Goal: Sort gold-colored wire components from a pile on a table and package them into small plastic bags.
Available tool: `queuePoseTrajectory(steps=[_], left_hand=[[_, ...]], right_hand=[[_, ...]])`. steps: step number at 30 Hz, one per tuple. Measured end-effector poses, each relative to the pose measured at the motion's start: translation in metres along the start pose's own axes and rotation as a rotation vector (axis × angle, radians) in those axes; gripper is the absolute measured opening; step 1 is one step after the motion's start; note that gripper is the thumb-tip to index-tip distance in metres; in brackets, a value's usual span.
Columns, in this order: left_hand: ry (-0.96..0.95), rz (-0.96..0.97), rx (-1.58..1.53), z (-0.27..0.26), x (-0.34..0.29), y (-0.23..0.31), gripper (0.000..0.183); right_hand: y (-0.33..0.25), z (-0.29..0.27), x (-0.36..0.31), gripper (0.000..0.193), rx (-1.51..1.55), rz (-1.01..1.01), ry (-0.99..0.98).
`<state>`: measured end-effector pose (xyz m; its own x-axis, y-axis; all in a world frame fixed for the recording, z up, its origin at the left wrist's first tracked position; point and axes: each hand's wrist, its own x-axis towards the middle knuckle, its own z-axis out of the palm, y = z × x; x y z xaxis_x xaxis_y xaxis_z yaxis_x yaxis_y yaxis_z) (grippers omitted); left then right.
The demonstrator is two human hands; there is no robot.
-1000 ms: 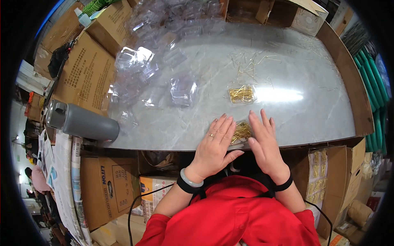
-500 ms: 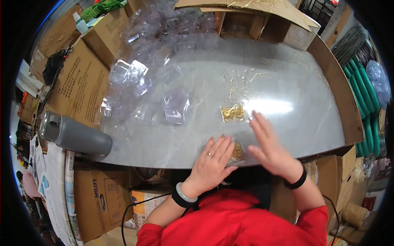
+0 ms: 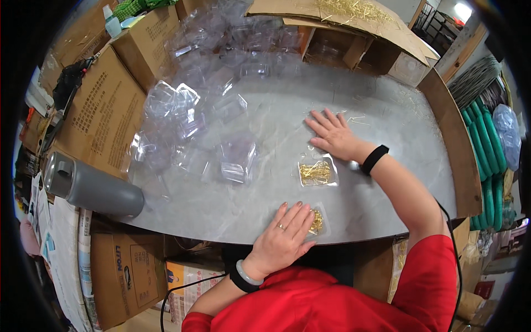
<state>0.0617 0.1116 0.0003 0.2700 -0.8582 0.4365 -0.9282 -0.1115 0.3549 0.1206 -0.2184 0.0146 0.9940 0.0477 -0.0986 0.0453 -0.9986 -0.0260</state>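
My left hand (image 3: 281, 237) lies flat at the table's near edge, its outstretched fingers partly covering a small clear plastic pack (image 3: 327, 220) with thin gold-coloured wire pieces (image 3: 317, 222) in it. Palm down and fingers spread, my right hand (image 3: 337, 135) rests on the grey tabletop farther out. Just beyond it lie loose gold wire pieces (image 3: 357, 120); the hand hides others, if any. Between my hands sits another clear plastic pack (image 3: 334, 178), filled with a heap of the same gold pieces. Neither hand grips anything.
Clear plastic shells (image 3: 238, 157) pile up across the left and far left. A grey bottle (image 3: 99, 188) stands at the left edge beside a large carton (image 3: 102, 110). More gold pieces (image 3: 354, 10) lie on a cardboard shelf (image 3: 287, 8) at the back. A cardboard wall (image 3: 451, 138) borders the right.
My right hand has moved away from me, past the filled pack onto the scattered wire pieces, and has flattened out. My left hand stays at the near pack. The view has shifted slightly.
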Motion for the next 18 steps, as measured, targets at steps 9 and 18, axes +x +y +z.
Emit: queuePoseTrajectory(steps=[9,18], left_hand=[[0.153,-0.078,-0.071,0.008,-0.002,0.0,0.076],[0.413,-0.295,0.017,0.008,-0.005,-0.002,0.075]], right_hand=[[0.025,-0.001,-0.102,0.066,0.063,0.078,-0.074],[-0.052,-0.018,-0.189,0.065,0.085,0.013,-0.033]])
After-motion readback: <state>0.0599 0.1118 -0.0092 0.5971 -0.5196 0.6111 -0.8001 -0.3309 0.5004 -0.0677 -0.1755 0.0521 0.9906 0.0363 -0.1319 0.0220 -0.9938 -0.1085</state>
